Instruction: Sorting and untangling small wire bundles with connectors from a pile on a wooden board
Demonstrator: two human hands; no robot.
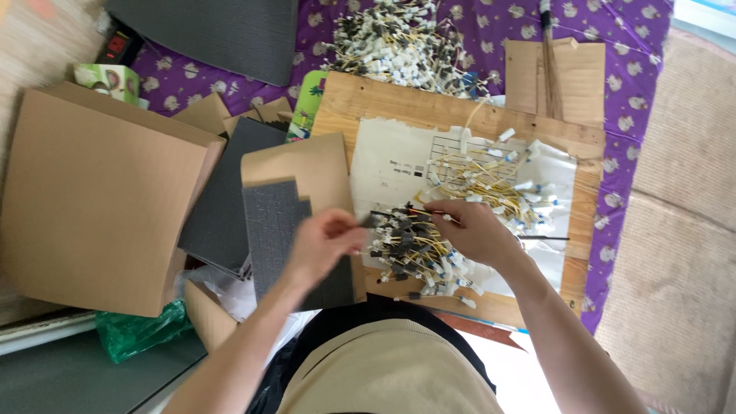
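- Two hands over the wooden board — left hand pinches a foam-wrapped wire end; right hand grips a thin stick.
- Yellow wire bundle on the board: probably light, floppy — best held by the connectors.

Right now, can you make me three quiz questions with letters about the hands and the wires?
1. Where is the big wire pile?
A. top of the purple cloth
B. on the cardboard box
C. on the person's lap

2. What colour are most wires on the board?
A. yellow
B. green
C. red

3. What is the left hand doing?
A. pinching something small
B. lying flat and open
C. holding the green bag

Answers: 1 A, the pile lies on the cloth above the board. 2 A, yellow wires with white ends. 3 A, its fingers are closed together beside the right hand.
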